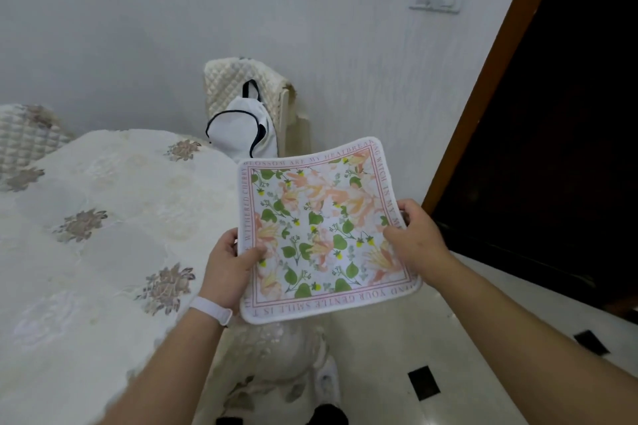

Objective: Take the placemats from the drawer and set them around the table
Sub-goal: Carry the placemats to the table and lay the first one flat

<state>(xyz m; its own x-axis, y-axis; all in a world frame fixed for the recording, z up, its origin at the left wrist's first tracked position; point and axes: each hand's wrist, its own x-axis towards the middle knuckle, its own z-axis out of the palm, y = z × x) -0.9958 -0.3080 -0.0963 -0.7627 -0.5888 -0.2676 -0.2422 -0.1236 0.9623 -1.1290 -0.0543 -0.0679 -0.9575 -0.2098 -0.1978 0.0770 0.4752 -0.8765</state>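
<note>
- Two hands grasp one floral placemat (321, 231): left hand (231, 266) pinches its left edge, right hand (414, 235) its right edge.
- Placemat hangs in the air just beside the table (86, 235) edge.

We extended both bare forearms forward from the lower edge of the view, converging toward the centre. Our left hand (230, 266) was raised with the palm turned inward, thumb laid on top and fingers curled beneath the left edge of the square floral-printed fabric placemat (321, 231), clamping it. A white smooth wristband (211, 311) encircled the left wrist. Our right hand (416, 235) gripped the opposite, right edge, with the thumb pressed on the upper surface and the fingers wrapped over and under the border. Both wrists were roughly level, the right arm reaching in from the lower right corner.
</note>
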